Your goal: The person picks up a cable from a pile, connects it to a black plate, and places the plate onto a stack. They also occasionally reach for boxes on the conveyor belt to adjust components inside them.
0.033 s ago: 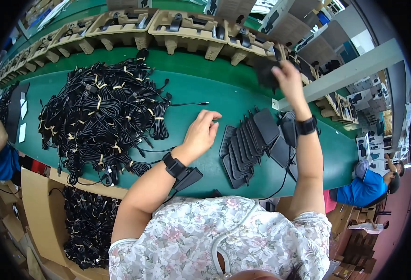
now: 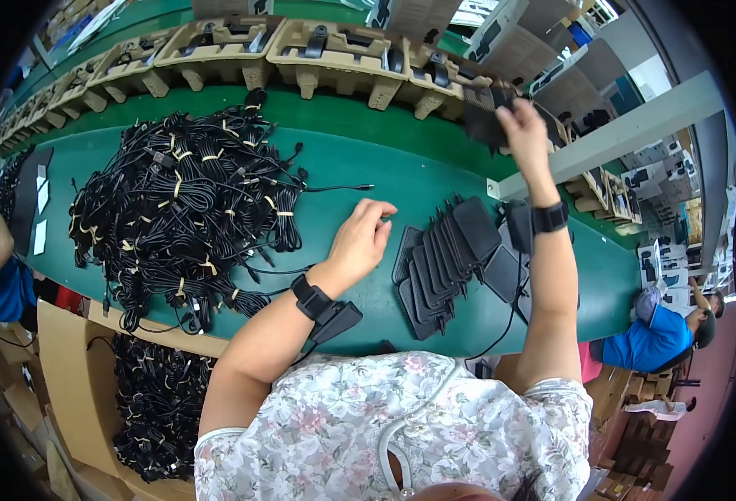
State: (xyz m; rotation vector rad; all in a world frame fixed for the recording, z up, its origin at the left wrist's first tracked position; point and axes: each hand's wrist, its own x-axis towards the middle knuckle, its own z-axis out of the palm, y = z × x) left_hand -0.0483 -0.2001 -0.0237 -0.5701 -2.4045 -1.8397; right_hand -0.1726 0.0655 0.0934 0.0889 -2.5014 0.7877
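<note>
My right hand (image 2: 525,138) is stretched out at the far right, its fingers gripping the edge of a flat black panel (image 2: 482,125) beside the moulded trays. My left hand (image 2: 361,238) lies on the green table (image 2: 343,150), fingers loosely bent and apart, holding nothing. To its left is a large heap of black cables (image 2: 180,200) tied in bundles with pale ties. One cable end with a metal plug (image 2: 359,187) sticks out above that hand. Right of my left hand, a fanned stack of similar black panels (image 2: 439,263) with short prongs lies on the table.
Brown moulded trays (image 2: 334,71) with black devices line the far side. A white metal bar (image 2: 627,129) slants across at the right. More cables fill a cardboard box (image 2: 71,376) below the table at left. Co-workers in blue (image 2: 656,334) are at both sides.
My right hand has shifted slightly right with the black panel. My left hand has stayed still.
</note>
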